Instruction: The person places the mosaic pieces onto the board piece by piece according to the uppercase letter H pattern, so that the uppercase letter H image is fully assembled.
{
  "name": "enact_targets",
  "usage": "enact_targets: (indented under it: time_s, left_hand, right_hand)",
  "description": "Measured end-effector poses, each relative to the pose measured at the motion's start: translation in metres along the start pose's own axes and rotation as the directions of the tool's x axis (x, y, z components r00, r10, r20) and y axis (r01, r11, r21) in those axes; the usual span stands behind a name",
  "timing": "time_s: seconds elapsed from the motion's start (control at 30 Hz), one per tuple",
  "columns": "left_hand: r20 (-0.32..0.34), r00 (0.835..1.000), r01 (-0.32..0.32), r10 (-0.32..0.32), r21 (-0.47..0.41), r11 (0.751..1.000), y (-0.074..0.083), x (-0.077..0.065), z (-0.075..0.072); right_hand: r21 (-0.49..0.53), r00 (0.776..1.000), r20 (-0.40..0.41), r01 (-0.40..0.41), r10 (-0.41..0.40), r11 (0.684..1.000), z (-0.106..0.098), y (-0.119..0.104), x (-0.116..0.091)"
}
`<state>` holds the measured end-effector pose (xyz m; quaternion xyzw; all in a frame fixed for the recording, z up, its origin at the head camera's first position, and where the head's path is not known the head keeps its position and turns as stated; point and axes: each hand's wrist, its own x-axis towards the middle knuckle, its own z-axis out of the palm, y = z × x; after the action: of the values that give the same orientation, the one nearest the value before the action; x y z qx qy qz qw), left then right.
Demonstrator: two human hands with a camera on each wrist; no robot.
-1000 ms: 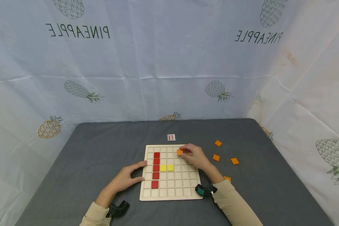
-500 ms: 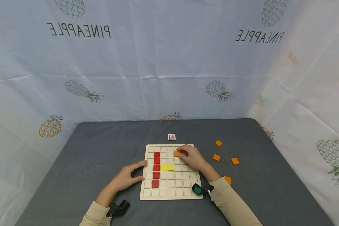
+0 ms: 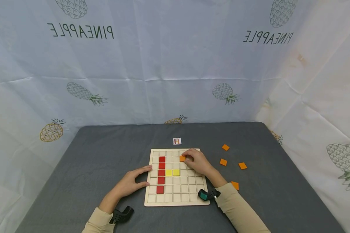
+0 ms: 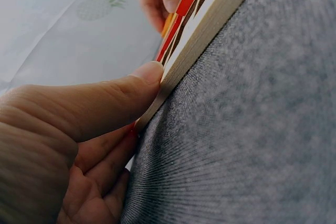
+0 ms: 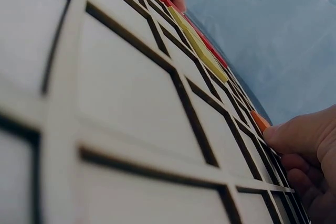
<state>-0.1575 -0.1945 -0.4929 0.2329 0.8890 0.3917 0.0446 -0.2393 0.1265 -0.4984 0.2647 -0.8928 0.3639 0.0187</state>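
A square wooden grid board (image 3: 184, 198) lies on the table. Several red tiles (image 3: 161, 172) stand in one column at its left, with two yellow tiles (image 3: 172, 172) beside the middle one. My right hand (image 3: 199, 162) pinches an orange tile (image 3: 182, 159) between thumb and fingers, over a cell near the board's top right. In the right wrist view, the orange tile (image 5: 260, 121) sits low at the grid by my thumb. My left hand (image 3: 130, 184) rests against the board's left edge, fingers and thumb spread. The left wrist view has its thumb (image 4: 126, 88) touching the wooden edge.
Several loose orange tiles (image 3: 223, 162) lie to the right of the board, one (image 3: 235, 185) close by my right forearm. A small printed card (image 3: 177, 141) with a coloured grid lies behind the board. Pineapple-patterned cloth (image 3: 151, 64) hangs beyond the dark table (image 3: 110, 139).
My right hand has shifted slightly left with the orange tile, bringing it down onto a cell, and has barely moved over the last half second. The left hand stays at the board's edge.
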Motion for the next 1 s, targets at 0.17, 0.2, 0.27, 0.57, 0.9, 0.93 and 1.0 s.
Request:
enact_targets:
  time_s: [0.17,0.2,0.27,0.57,0.9,0.93,1.0]
  left_hand:
    - [0.001,1.000,0.005,-0.005,-0.004,1.000,0.000,0.000,0.000]
    - [0.001,1.000,0.006,-0.006,-0.004,1.000,0.001,0.000,0.000]
    - [0.002,1.000,0.005,-0.005,-0.005,1.000,0.001,0.000,0.000]
    - [0.002,1.000,-0.002,0.002,-0.003,1.000,0.000,0.000,0.000]
    - [0.013,1.000,0.006,-0.006,-0.009,1.000,-0.001,-0.001,0.001]
    - [0.012,1.000,0.004,-0.004,-0.008,1.000,-0.002,0.000,0.001]
    - [0.011,1.000,0.001,-0.001,-0.003,1.000,-0.002,0.000,0.001]
  right_hand:
    - [0.004,1.000,0.004,-0.007,0.007,1.000,-0.001,-0.001,0.000]
    - [0.007,1.000,0.006,-0.007,0.007,1.000,-0.001,-0.001,-0.001]
    - [0.013,1.000,0.011,-0.011,0.010,1.000,-0.003,-0.002,-0.001]
    - [0.012,0.999,0.042,-0.007,0.007,1.000,-0.006,-0.004,-0.001]
    - [0.014,0.998,0.053,-0.020,0.019,1.000,-0.007,-0.005,-0.001]
    - [0.015,0.998,0.053,-0.023,0.022,1.000,-0.008,-0.005,-0.001]
    - [0.022,0.998,0.050,-0.029,0.028,0.999,-0.010,-0.005,-0.002]
